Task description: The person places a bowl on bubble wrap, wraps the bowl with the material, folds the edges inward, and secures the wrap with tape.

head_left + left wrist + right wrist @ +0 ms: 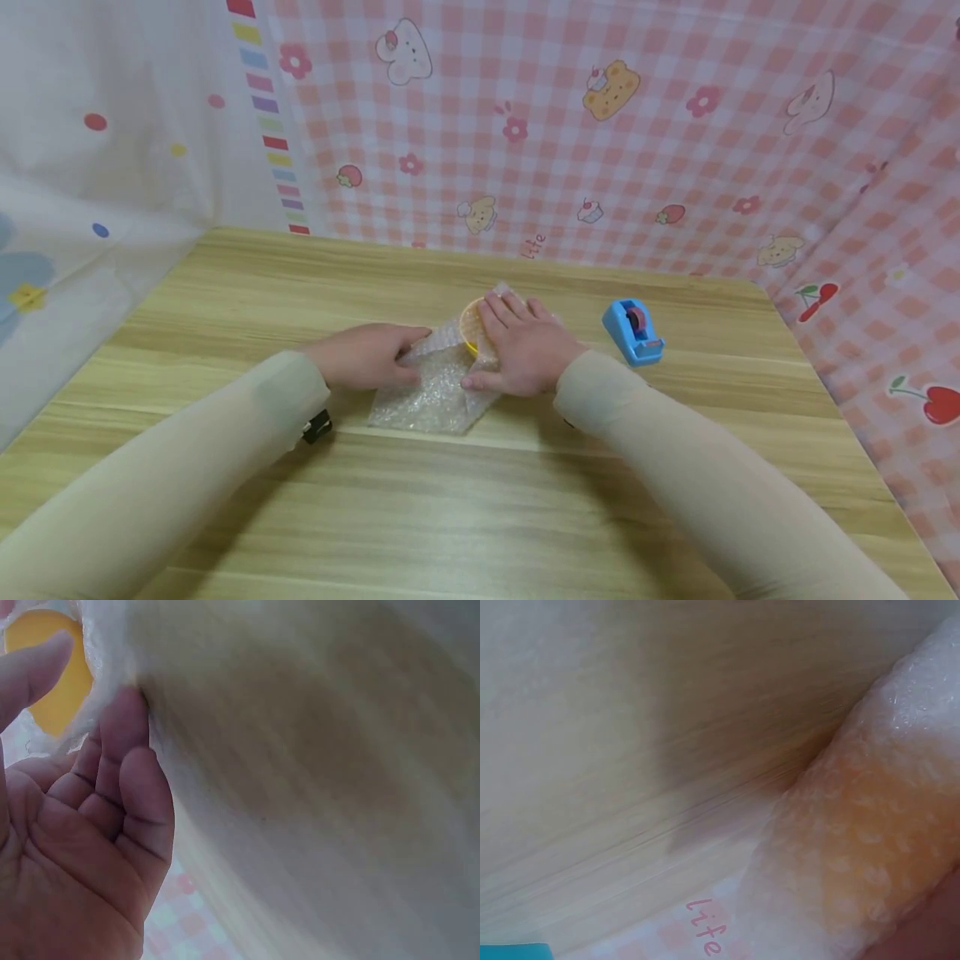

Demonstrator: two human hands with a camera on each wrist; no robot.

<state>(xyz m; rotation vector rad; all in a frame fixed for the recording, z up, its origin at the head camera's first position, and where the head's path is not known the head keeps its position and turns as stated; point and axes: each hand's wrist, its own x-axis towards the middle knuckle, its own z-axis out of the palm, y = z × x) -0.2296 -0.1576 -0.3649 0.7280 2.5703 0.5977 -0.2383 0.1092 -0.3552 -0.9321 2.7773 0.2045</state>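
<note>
A sheet of clear bubble wrap [427, 404] lies on the table, partly folded over a round yellow object [469, 327]. The kind of this object cannot be made out; its yellow face [60, 712] shows beyond my left thumb in the left wrist view. My right hand [528, 350] rests on the folded wrap with its fingers extended, covering part of the yellow object. At the wrap's left edge is my left hand [363, 357], its thumb apart from its loosely bent fingers. In the right wrist view, yellow shows through the bubble layer [870, 847].
To the right of my right hand, a blue tape dispenser [632, 333] with a reddish roll stands on the wood-grain table [450, 517]. A pink checked cloth [555, 167] hangs behind the table and on its right; a white cloth [150, 167] hangs on the left.
</note>
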